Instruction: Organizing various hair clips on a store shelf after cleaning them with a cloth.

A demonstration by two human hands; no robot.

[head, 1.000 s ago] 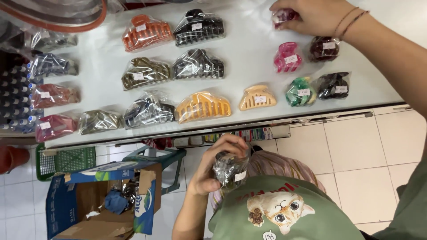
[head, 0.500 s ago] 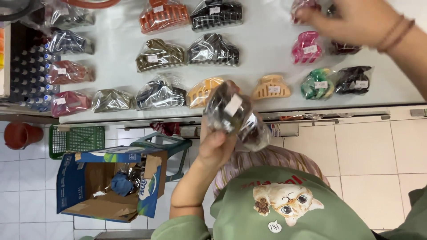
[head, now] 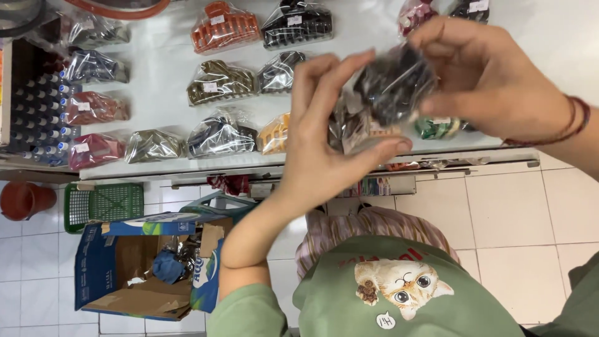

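- Both hands hold one dark hair clip in a clear bag [head: 393, 84], up over the counter [head: 162, 75].
- Left hand [head: 324, 143] grips below; right hand [head: 493, 75] pinches its top.

Place: you are in a small shop selling hair accessories.
Stock: hair clips [head: 221, 81] in many colours lie before you, each sealed in its own clear bag with a small white price sticker.
Layout: they are set out in neat rows on a white counter [head: 156, 68], apart from one another, like goods on display.
Side shelf: at your left a rack of small dark bottles [head: 34, 106] stands packed tight.
Floor: white tiles [head: 524, 212], with a green basket [head: 105, 203] and an open cardboard box [head: 134, 274] holding bagged goods, just below the counter edge.
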